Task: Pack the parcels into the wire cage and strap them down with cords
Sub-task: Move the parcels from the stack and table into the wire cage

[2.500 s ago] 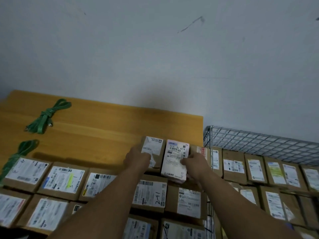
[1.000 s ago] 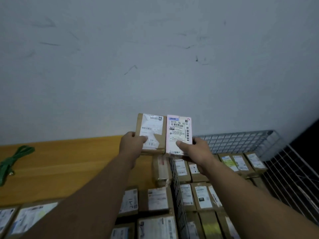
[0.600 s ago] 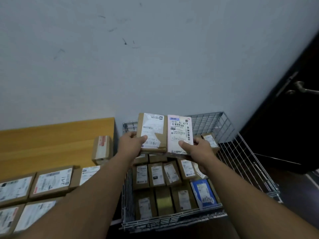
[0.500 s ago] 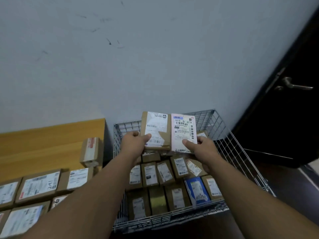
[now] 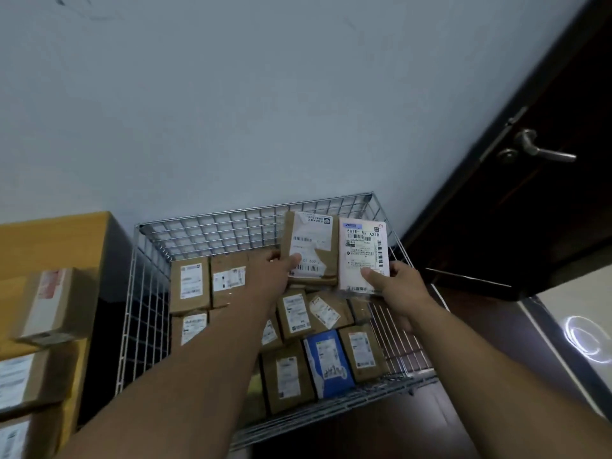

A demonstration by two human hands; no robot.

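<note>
**Step in hand:** packing, at the carry-and-place stage. Both parcels are in the air over the cage and neither is set down. Strapping has not begun, and no cords are in view.

**Left hand** (image 5: pixel 270 276): grips a brown parcel (image 5: pixel 309 241). The thumb lies across its lower label and the fingers are curled behind. The parcel is raised with its label toward the camera, over the far right part of the cage.

**Right hand** (image 5: pixel 399 286): grips a pale parcel (image 5: pixel 362 256), with the thumb on the lower edge and the fingers underneath. It sits just beside the brown one, long edges parallel. The two seem to touch, though blur leaves that uncertain.

**Wire cage** (image 5: pixel 231 216): stands against the wall, between the wooden surface (image 5: pixel 49 236) and a dark door (image 5: pixel 546 220). It is already well filled.

**Packed parcels** (image 5: pixel 190 283): mostly brown cartons lying flat in rows with labels up. There is one blue parcel (image 5: pixel 328 362) near the front. The left rear stack stands higher than the cartons on the right.

**Waiting parcels** (image 5: pixel 49 303): several remain on the surface at the left edge of view, so packing looks only partly done.

**Next move, as judged:**
- Lower both parcels onto the lower right rear area beneath the hands.
- Turn them flat with labels up.
- Seat them snug against the neighbouring cartons and the cage wall, so the layer stays level for the cords later.
- Let go only once each parcel rests fully.
- Go back to the surface for more.
</note>
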